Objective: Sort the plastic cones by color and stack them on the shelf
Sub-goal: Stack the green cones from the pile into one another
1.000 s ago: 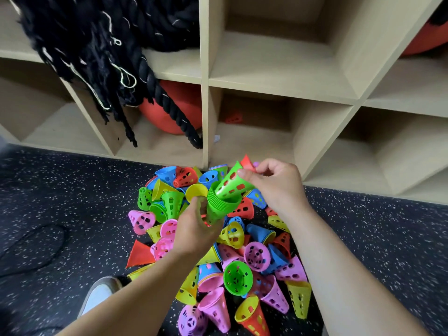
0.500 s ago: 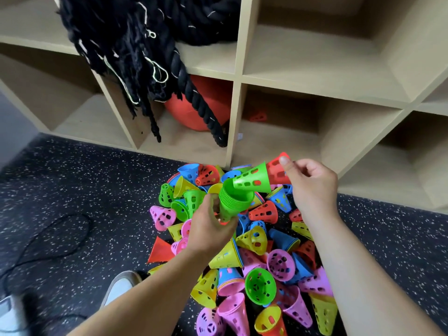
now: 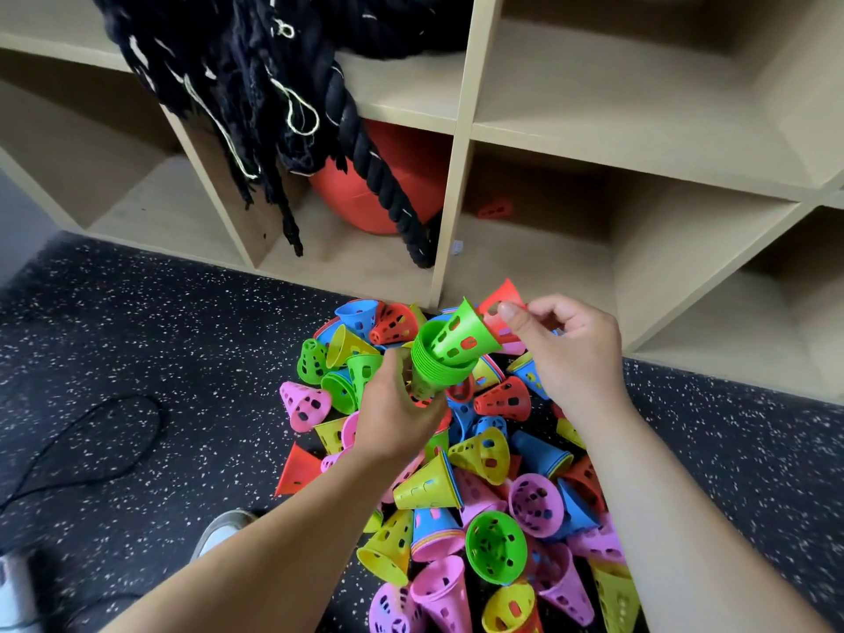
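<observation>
A heap of perforated plastic cones (image 3: 484,454) in green, yellow, pink, blue and red lies on the dark speckled floor in front of the wooden shelf (image 3: 450,212). My left hand (image 3: 397,418) grips a nested stack of green cones (image 3: 434,372) above the heap. One more green cone (image 3: 466,333) rests tilted in the stack's mouth, tip pointing up and away. My right hand (image 3: 571,358) is just right of it, thumb and fingers pinching a red cone (image 3: 504,296). A single red cone (image 3: 495,210) lies at the back of the bottom middle compartment.
A thick black rope (image 3: 365,143) with frayed strands hangs from the upper shelf over a red ball (image 3: 361,198) in the compartment to the left. My shoe (image 3: 219,532) is at the lower left, and a black cable (image 3: 114,445) loops on the floor.
The loose green cone has dropped into the top of the stack and my right hand has let go of it. That hand now holds only the red cone, slightly to the right.
</observation>
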